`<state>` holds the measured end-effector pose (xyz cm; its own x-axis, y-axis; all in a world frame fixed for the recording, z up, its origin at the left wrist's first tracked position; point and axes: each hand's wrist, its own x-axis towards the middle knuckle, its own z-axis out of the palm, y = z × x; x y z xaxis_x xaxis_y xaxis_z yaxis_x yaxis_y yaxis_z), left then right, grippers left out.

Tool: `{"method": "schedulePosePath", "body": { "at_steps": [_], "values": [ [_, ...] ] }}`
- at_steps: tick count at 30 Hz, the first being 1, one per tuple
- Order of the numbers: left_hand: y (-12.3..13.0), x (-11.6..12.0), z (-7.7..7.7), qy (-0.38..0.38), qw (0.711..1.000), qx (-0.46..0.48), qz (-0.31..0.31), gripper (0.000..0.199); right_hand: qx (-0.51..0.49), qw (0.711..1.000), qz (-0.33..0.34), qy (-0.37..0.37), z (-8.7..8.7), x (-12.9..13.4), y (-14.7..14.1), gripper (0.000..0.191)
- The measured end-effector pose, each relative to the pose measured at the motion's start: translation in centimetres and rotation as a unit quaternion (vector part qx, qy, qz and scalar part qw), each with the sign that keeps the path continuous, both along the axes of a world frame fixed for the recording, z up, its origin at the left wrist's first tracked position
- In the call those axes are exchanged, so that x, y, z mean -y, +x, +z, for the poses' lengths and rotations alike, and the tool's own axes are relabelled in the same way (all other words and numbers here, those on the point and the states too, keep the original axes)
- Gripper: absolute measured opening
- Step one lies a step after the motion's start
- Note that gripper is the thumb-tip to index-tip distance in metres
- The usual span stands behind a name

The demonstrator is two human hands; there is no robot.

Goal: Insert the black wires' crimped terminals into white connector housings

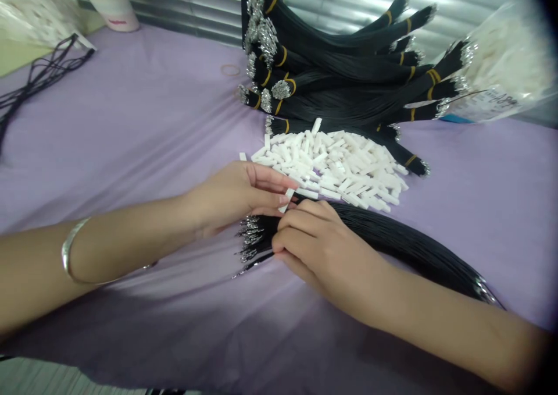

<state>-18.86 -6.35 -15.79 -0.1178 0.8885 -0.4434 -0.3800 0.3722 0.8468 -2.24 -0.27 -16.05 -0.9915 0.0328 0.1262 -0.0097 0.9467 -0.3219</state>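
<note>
My left hand [248, 194] pinches a small white plastic piece [286, 200] between thumb and fingers. Close beside it, my right hand [311, 235] is closed over the near end of a bundle of black cords [392, 238]; its fingertips are partly hidden, so I cannot tell whether it grips one cord or several. Silver metal tips [250, 238] of the cords stick out to the left, below my left hand. The bundle curves away to the right, under my right forearm. Just beyond both hands lies a heap of white plastic pieces [335, 165].
Behind the heap, several black cord bundles [349, 63] tied with yellow bands are stacked. A clear bag [510, 75] of white pieces stands at the right. Loose black cords [35, 81], a cup [108, 2] and another bag [35, 11] are at the left on the purple cloth [131, 116].
</note>
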Motion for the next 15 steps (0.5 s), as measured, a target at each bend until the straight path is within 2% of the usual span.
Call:
{"method": "schedulePosePath", "body": {
  "at_steps": [3, 6, 11, 15],
  "values": [
    [0.1, 0.0, 0.0, -0.013, 1.0, -0.015, 0.008, 0.02, 0.018, 0.999, -0.028, -0.039, 0.5, 0.2, 0.0, 0.015],
    [0.1, 0.0, 0.2, -0.02, 1.0, -0.018, 0.001, 0.02, 0.013, 0.992, -0.056, -0.11, 1.3, 0.0, 0.1, 0.011],
    [-0.1, 0.2, 0.3, -0.033, 0.999, -0.02, -0.003, 0.025, -0.022, 0.949, -0.163, -0.27, 2.6, -1.3, 0.6, 0.008],
    [-0.2, 0.3, 0.2, -0.037, 0.999, -0.015, 0.006, 0.028, 0.013, 0.926, -0.245, -0.286, 2.8, -2.4, 1.0, 0.009]
  ]
}}
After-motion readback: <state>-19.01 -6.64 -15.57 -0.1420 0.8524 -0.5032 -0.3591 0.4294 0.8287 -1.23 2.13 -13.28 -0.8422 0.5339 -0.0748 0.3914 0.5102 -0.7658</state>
